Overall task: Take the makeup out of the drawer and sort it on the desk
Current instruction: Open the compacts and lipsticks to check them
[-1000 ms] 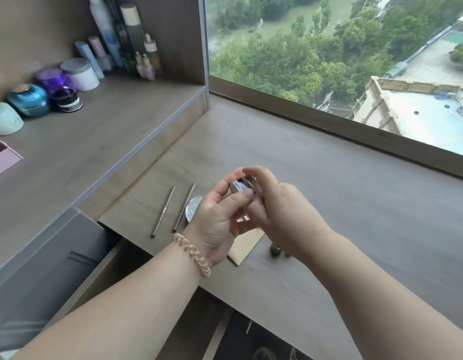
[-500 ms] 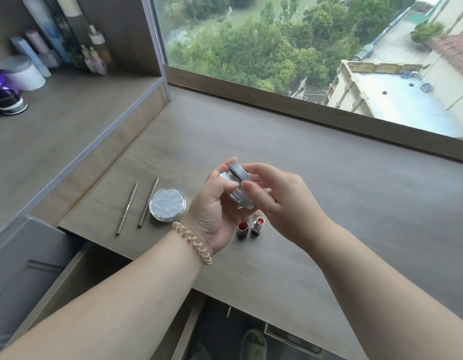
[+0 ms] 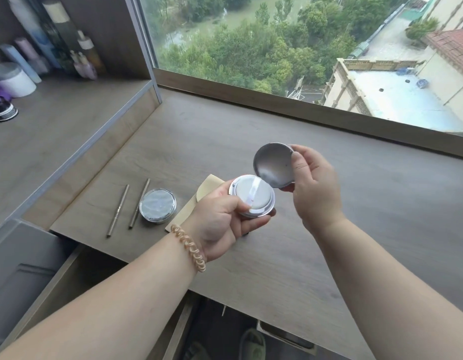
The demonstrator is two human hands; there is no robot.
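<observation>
compact (image 3: pixel 254 197) now open, lid (image 3: pixel 273 165) up

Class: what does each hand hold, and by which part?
The left hand holds the open compact by its base; the right hand pinches its lid at the rim.

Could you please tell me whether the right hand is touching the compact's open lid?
Touching. The head view shows the right hand pinching the compact lid, with the thumb on its rim and fingers curled behind it.

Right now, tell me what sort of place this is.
Likely a vanity desk in a high-rise home: skincare bottles on the side shelf, pencils and a compact on it, window over treetops.
</observation>
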